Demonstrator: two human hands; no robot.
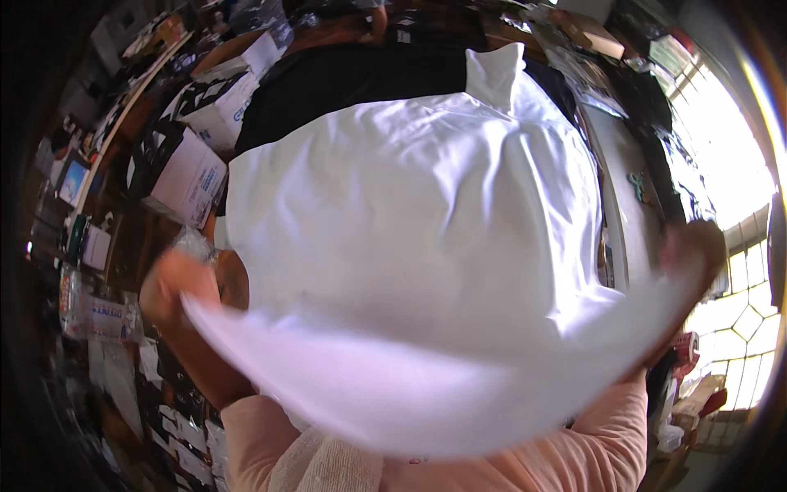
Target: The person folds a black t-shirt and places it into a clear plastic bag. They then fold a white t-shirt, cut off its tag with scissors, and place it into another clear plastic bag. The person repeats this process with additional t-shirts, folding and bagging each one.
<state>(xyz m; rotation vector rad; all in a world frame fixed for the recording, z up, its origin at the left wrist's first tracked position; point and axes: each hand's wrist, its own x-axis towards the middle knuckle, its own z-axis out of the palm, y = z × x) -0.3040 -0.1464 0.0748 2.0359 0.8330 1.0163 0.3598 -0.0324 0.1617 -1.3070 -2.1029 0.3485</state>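
A large white cloth (393, 234), wrinkled at its far side, spreads out before me over black fabric (350, 74). Its near edge is lifted and sags in a blurred curve between my hands. At the left, my left hand (181, 286) is closed on one corner of the cloth. My right hand (695, 249), blurred by motion, grips the other end at the right. A folded-up piece of the white cloth (494, 77) stands up on the black fabric at the far right.
Cardboard boxes (187, 178) holding dark items stand at the left. Beyond the cloth's right side, green-handled scissors (638, 186) lie on a grey surface (615, 147). A barred window (738, 307) is at the right. Another person's arm (379, 23) shows at the far edge.
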